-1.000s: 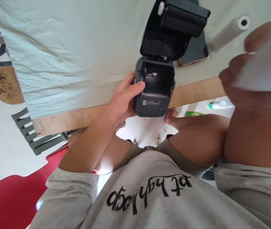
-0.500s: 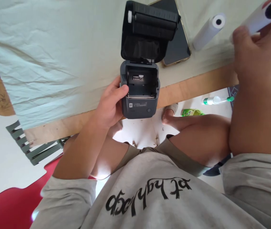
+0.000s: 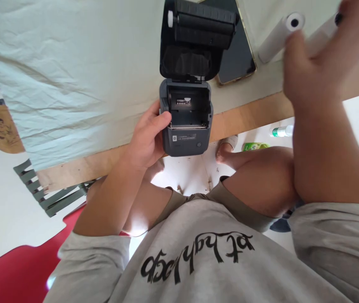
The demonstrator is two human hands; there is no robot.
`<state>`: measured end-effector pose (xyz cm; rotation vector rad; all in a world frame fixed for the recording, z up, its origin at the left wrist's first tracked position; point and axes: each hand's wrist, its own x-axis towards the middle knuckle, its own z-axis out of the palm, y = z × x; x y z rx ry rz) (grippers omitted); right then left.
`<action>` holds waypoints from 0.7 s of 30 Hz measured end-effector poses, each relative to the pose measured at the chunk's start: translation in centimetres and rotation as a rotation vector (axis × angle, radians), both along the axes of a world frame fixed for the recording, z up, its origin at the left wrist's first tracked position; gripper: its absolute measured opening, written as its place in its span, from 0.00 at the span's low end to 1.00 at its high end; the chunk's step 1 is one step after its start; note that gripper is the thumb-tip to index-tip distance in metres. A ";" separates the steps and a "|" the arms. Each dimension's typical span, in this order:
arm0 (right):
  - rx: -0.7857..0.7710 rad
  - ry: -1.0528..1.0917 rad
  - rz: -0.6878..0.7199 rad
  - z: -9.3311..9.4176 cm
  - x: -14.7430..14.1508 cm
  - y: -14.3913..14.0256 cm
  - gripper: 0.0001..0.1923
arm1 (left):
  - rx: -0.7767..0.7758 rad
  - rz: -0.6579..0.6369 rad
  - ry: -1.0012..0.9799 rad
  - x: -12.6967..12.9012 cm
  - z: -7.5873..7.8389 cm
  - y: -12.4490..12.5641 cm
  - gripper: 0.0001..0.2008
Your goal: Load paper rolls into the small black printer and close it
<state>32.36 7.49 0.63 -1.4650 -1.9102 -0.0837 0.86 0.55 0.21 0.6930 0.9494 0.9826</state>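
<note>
L hand grips the small dark printer by its left side, thumb hooked over the rim, fingers wrapped under; it sits at the near edge of the bench. Printer lid is flipped fully back, paper bay empty.

R hand is up at far right, blurred, fingers loosely curled round a white paper roll — looks like a light hold, though how firm I can't tell. A 2nd roll lies on the cloth just beside it; a phone lies right of the lid.

Step, I'd judge: loading paper, roll picked but not yet in. Next move prob. needs the roll carried left and down to the open bay, axis lined up across it, L hand steadying the body.
</note>
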 end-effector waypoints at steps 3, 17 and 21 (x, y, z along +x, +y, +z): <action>-0.165 -0.054 -0.002 0.0 -3.4 1.5 0.36 | -0.002 -0.001 -0.005 -0.1 0.0 0.0 0.16; -0.347 0.026 -0.180 -0.8 -3.7 2.7 0.35 | -0.044 -0.013 -0.032 0.2 0.8 0.0 0.12; -0.300 0.076 -0.147 -1.0 -3.7 2.5 0.32 | -0.021 -0.016 -0.025 0.0 0.3 0.0 0.13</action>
